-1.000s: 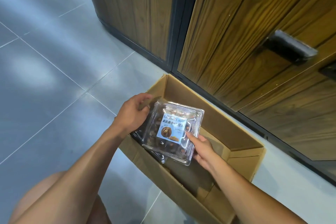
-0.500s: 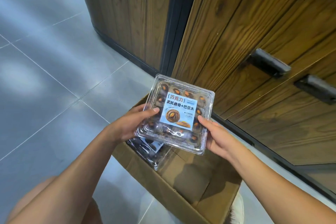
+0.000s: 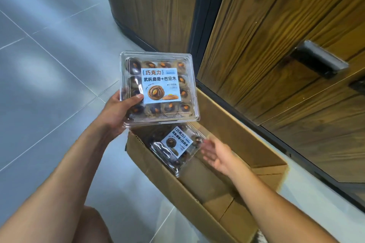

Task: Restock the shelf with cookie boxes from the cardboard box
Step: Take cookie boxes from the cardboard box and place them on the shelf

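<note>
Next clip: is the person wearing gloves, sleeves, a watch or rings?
No. The left hand and right hand are bare, with no gloves or visible rings. The left forearm and right forearm are bare to the frame edge: no sleeves, watch or bracelet shows.

Single head view — angled down, close over cardboard box [image 3: 233, 134]

On my feed the L hand [image 3: 116, 112] and R hand [image 3: 217, 155] are both bare, forearms [image 3: 65, 175] bare too as far as the frame shows. L thumbnail [image 3: 140, 96] looks short and plain. R hand is motion-blurred, so finger detail there is unreadable for me. Bottom-left corner: a bare knee [image 3: 92, 223] w/ some bare thigh behind it, rounded, cut off by the frame edge.
</note>
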`<control>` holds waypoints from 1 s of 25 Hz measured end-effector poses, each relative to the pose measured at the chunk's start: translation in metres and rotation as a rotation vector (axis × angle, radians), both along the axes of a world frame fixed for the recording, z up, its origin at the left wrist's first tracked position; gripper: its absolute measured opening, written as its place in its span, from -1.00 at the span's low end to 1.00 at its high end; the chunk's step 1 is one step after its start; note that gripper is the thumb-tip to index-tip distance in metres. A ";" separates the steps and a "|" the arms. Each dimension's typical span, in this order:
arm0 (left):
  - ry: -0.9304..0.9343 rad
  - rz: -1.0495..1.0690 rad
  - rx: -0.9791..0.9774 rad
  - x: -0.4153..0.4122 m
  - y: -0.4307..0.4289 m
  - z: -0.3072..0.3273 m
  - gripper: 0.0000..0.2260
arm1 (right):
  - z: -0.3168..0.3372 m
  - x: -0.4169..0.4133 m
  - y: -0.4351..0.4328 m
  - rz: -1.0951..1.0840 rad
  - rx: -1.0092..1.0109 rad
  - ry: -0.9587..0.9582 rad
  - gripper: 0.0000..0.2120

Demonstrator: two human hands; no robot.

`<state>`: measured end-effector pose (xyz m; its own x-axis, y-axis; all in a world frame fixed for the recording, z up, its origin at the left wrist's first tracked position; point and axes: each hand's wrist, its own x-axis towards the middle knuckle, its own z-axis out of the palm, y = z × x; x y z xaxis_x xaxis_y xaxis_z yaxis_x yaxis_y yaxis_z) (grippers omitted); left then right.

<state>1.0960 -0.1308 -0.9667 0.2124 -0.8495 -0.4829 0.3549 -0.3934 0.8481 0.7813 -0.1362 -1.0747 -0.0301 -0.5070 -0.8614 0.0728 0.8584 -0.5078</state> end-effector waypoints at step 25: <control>-0.094 -0.023 0.083 -0.007 0.027 0.032 -0.71 | -0.003 -0.005 0.026 0.143 0.124 0.044 -0.62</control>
